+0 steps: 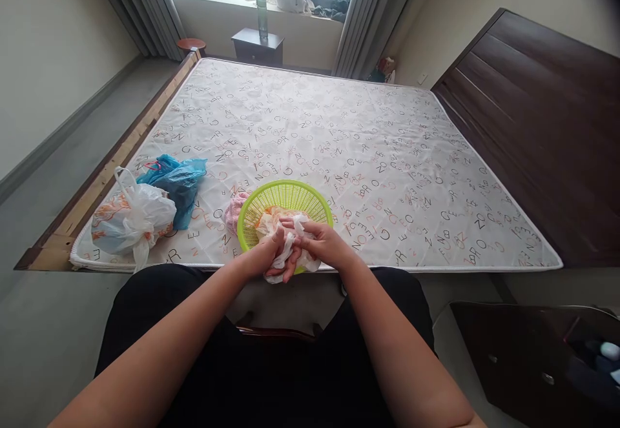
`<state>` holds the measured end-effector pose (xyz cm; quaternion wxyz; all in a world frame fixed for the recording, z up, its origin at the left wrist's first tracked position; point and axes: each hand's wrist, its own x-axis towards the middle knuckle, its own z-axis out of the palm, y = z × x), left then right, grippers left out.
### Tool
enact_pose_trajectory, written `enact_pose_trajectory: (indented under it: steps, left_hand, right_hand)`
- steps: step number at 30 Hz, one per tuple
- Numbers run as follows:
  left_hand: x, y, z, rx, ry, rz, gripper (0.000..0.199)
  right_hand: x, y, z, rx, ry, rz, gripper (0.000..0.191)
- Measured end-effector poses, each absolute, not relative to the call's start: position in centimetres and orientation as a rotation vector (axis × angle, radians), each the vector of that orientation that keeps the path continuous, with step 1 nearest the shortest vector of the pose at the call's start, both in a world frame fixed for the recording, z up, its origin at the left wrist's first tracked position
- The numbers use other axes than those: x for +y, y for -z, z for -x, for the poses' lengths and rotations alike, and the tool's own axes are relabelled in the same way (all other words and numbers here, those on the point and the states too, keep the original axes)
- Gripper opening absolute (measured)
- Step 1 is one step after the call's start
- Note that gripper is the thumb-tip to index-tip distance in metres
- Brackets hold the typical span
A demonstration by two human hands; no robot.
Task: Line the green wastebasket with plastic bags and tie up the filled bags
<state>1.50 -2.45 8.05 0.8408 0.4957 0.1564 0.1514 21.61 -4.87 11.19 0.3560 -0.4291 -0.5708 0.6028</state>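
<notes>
My left hand (272,255) and my right hand (317,242) are close together over the near rim of a yellow-green plastic basket (317,203). Between them is a crumpled, thin white plastic bag (285,257), with the fingers of both hands closed on it. Part of the bag hangs below my left fingers. Inside the basket, behind my hands, lies a bunched white-and-orange plastic bag (271,219). A pink cloth (234,213) touches the basket's left side, partly hidden by it.
The basket stands at the near edge of a letter-printed mattress (300,118). To the left lie a knotted white plastic bag (145,212) and a blue plastic bag (186,186). A dark headboard (537,131) rises at right; a dark cabinet (513,350) stands at lower right.
</notes>
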Motion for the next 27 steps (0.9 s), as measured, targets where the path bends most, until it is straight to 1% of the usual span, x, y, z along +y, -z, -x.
enact_pose_trajectory:
  steps: [5,9,10,14,20,22,24,27]
  left_hand:
    - [-2.8,-7.9,-1.2,0.369,-0.262,-1.093,0.076]
    - [-2.8,-8.4,-1.2,0.326,-0.342,-0.906,0.057]
    - [-2.7,-8.5,-1.3,0.299,-0.378,-0.848,0.058]
    - [-2.7,-9.1,-1.3,0.225,-0.457,-0.741,0.076]
    - [-2.9,-10.4,-0.8,0.283,-0.338,-0.841,0.086]
    - [-2.7,-10.8,-0.6,0.323,-0.329,-0.857,0.086]
    - [-2.4,-11.0,-0.4,0.365,-0.301,-0.909,0.076]
    - [-1.9,-10.6,-0.2,0.446,-0.150,-1.044,0.054]
  right_hand:
    - [-4.9,-11.5,-22.2,-1.523,-1.559,1.140,0.028]
    - [-4.8,-10.7,-22.4,-1.426,-1.360,1.291,0.030]
    - [-4.8,-10.4,-22.4,-1.354,-1.329,1.316,0.031]
    - [-4.4,-9.4,-22.6,-1.102,-1.270,1.294,0.035]
    - [-3.7,-9.4,-23.5,-0.850,-1.242,1.190,0.041]
    - [-3.6,-9.5,-23.8,-0.765,-1.244,1.178,0.044]
    - [-3.4,-9.4,-23.9,-0.716,-1.266,1.157,0.046]
    - [-3.2,-9.1,-23.6,-0.713,-1.310,1.136,0.045]
